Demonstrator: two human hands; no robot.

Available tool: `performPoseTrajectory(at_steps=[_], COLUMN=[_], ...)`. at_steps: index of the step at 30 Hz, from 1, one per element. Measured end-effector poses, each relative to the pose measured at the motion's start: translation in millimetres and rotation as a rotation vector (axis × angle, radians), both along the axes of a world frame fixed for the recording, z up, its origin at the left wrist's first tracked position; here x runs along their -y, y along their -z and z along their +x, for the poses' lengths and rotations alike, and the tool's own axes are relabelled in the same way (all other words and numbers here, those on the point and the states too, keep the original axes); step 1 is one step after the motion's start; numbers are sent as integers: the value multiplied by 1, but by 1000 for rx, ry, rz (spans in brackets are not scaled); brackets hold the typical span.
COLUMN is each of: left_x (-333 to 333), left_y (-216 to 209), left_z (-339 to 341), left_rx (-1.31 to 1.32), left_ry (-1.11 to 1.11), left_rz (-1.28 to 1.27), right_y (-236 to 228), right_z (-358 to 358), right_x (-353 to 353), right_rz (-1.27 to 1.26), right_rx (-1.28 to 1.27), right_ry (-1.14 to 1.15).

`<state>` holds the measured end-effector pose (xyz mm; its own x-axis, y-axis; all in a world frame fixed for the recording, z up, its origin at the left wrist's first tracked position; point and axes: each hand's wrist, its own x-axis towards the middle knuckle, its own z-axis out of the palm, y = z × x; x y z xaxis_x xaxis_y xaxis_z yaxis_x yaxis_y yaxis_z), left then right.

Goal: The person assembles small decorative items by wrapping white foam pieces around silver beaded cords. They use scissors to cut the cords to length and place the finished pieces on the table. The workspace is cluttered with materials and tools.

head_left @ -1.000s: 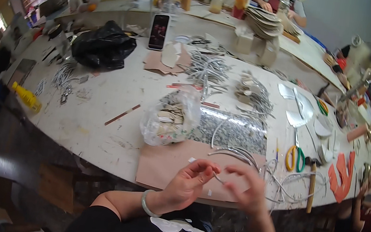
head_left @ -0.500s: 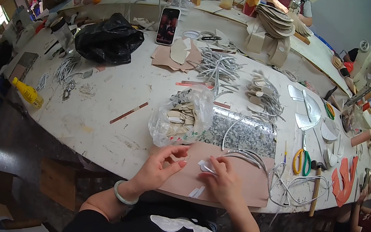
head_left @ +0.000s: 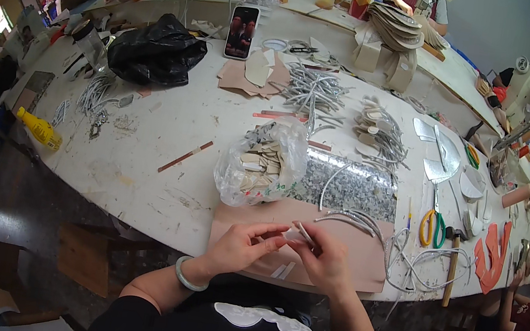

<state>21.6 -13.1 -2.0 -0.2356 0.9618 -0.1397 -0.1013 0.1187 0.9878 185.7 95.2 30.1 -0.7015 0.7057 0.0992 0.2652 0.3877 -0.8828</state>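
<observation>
A small white flat piece [head_left: 295, 236] is held up between my two hands over a pink-brown sheet [head_left: 361, 258]. My right hand [head_left: 323, 251] pinches it between thumb and fingers. From the other side, my left hand [head_left: 245, 246] closes thumb and fingertips at its left edge. The fingers partly hide the piece. Narrow white strips [head_left: 283, 270] lie on the sheet just below my hands. Beyond them sits a clear plastic bag [head_left: 229, 174] full of small cream-coloured pieces. Silvery grey cords [head_left: 356, 220] curve across the sheet's upper right.
A speckled grey stone slab [head_left: 364, 190] lies behind the sheet. To the right are scissors [head_left: 433, 225] and a hammer [head_left: 452, 269]. Cord bundles [head_left: 314, 90], a propped phone [head_left: 241, 33] and a black plastic bag [head_left: 156, 53] stand farther back. A yellow bottle [head_left: 39, 129] lies far left.
My right hand has lifted the white piece off the sheet. My left hand has moved right and closed its fingers at the piece's edge.
</observation>
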Motion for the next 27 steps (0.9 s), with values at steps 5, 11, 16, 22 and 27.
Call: performPoseTrajectory(at_steps=[5, 11, 16, 22, 27], left_x=[0, -29, -68, -81, -78], left_y=[3, -35, -25, -17, -19], left_z=[-13, -63, -96, -119, -116], left_rx=[-346, -1002, -1324, -1190, -1239], left_ry=[-157, -347, -159, 2, -45], left_rz=[165, 382, 284, 27, 9], right_y=[27, 30, 17, 14, 3], right_z=[6, 6, 6, 17, 16], right_x=[-13, -17, -15, -7, -2], right_rz=[-92, 257, 232, 207, 180], right_rx=[19, 10, -46, 2, -50], right_ry=[-12, 111, 57, -22, -45])
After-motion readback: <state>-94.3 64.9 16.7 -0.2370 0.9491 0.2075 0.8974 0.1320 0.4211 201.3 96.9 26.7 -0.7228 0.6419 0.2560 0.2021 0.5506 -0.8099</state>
